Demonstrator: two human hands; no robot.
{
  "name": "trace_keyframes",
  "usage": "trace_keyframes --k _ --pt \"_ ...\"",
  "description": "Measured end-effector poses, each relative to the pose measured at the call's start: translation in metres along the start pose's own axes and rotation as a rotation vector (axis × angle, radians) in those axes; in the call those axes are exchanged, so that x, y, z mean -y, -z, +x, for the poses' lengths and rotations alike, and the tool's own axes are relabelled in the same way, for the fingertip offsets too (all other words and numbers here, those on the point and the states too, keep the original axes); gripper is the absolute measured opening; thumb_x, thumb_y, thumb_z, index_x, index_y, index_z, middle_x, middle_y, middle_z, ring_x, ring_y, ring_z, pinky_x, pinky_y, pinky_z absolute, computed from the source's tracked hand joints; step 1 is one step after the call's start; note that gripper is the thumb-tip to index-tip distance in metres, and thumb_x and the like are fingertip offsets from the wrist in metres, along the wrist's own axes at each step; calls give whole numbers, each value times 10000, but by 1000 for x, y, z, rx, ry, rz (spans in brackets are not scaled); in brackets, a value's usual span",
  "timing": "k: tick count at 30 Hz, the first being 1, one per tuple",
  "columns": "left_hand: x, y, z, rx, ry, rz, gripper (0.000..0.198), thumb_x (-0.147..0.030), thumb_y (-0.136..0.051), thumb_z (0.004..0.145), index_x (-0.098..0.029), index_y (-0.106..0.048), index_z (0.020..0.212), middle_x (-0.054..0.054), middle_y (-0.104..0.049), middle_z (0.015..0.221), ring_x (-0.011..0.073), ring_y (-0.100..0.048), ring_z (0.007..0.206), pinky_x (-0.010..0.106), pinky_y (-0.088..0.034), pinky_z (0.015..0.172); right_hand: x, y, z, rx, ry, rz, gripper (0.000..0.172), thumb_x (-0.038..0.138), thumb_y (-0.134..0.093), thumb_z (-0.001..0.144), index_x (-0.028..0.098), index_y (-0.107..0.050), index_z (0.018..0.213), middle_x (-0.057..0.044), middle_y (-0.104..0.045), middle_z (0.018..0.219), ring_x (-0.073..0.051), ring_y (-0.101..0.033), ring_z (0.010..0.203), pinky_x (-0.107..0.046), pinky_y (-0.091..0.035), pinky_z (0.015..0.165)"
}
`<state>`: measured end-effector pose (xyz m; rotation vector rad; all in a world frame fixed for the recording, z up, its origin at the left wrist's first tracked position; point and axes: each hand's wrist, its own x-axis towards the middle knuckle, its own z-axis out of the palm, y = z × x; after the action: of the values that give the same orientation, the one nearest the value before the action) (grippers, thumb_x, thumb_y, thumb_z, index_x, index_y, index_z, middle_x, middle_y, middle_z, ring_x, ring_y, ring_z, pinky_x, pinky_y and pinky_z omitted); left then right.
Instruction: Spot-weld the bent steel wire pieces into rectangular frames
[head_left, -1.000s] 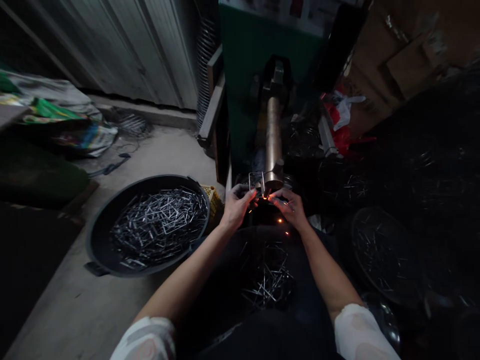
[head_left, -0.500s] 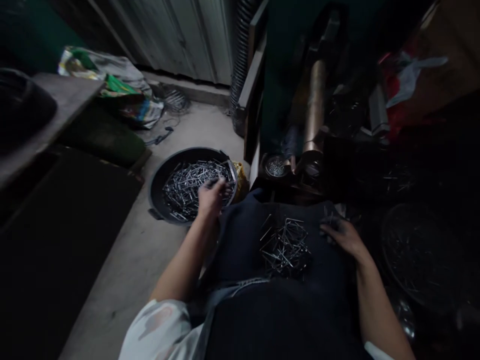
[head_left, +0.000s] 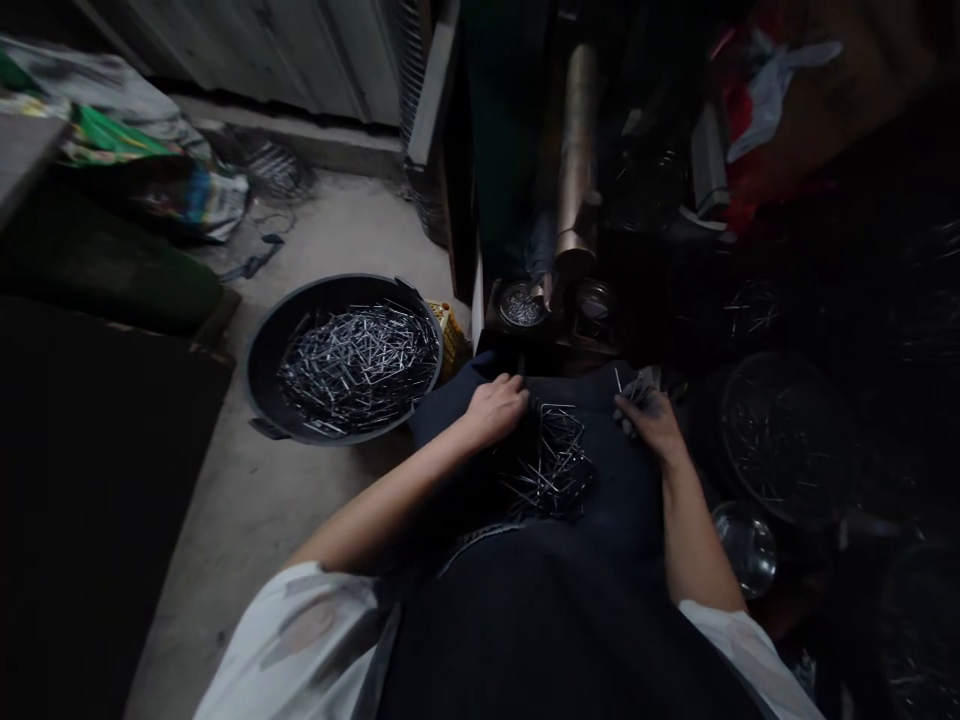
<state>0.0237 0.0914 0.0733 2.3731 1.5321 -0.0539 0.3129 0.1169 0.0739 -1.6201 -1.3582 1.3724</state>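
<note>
A pile of thin, shiny bent metal rods point(head_left: 556, 465) lies on the dark apron point(head_left: 611, 500) over my lap. My left hand point(head_left: 496, 408) is over the left edge of the lap, just beside the pile. Its fingers are curled down, and what they hold, if anything, is hidden. On the right side of the lap, my right hand point(head_left: 651, 418) is closed, in a dirty glove or finger covers, and a thin metal rod point(head_left: 619, 380) sticks up from its fingertips. Left of my knees stands a round black tub point(head_left: 262, 385) holding many similar rods point(head_left: 360, 365).
Ahead is a machine with a brass-coloured cylinder point(head_left: 576, 160) and a small dish of metal bits point(head_left: 521, 306). At right, a dark round container point(head_left: 787, 440) and a shiny metal bowl point(head_left: 746, 550) stand in shadow. Crumpled sacks point(head_left: 150, 150) lie at upper left.
My left hand has moved right, from above the black tub to the lap beside the pile. My right hand stays at the lap's right side. The camera view has shifted.
</note>
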Motion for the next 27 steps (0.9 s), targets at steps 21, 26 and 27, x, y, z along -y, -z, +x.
trace_keyframes --k 21,26,27 --pt "9 0 -23 -487 420 -1243 307 -398 -721 782 -192 -613 982 34 -708 872 188 -659 788 278 -509 714 32 -80 -11 315 891 -225 320 237 -656 956 249 -687 1275 -78 -751 1154 -214 -721 1067 -363 -588 968" --pt "-3 9 -17 -483 374 -1426 423 -414 -742 795 -164 -663 1126 62 -726 988 199 -673 898 293 -530 803 36 -84 2 285 981 -328 320 213 -615 983 241 -668 1297 -82 -745 1163 -205 -709 1093 -354 -592 981" --pt "-4 9 -16 -498 380 -1443 432 -418 -740 800 -168 -666 1145 61 -727 995 200 -675 902 292 -533 800 37 -82 3 283 976 -328 322 217 -618 983 250 -666 1299 -75 -745 1165 -201 -709 1096 -352 -592 983"
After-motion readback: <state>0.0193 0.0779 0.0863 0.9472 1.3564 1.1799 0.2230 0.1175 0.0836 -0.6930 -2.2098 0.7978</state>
